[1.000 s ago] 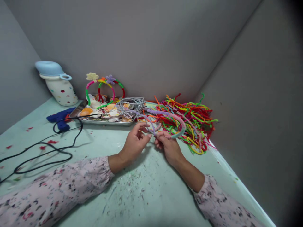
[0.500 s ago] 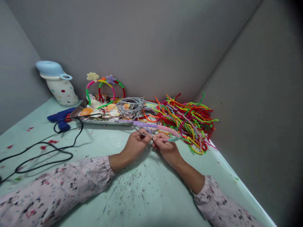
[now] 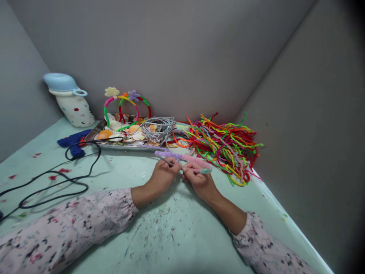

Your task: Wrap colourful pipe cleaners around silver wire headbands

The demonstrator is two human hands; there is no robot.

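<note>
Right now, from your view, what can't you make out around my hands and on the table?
Head view: whether the gray wire joins the fuzzy band; covered by the fingers of the left hand and right hand.
Head view: the far end of the black cord; cut off by the left edge.
Head view: the bottom of the strand pile; buried under its own top layer.
Head view: what the dark flecks are; too small.

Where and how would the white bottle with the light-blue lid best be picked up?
Probably by the body of the white bottle, below the light-blue lid, coming from the front right: walls stand close behind and to its left, and the rounded body offers a broad surface to wrap. The loop on the lid's right looks a weaker hold.
</note>
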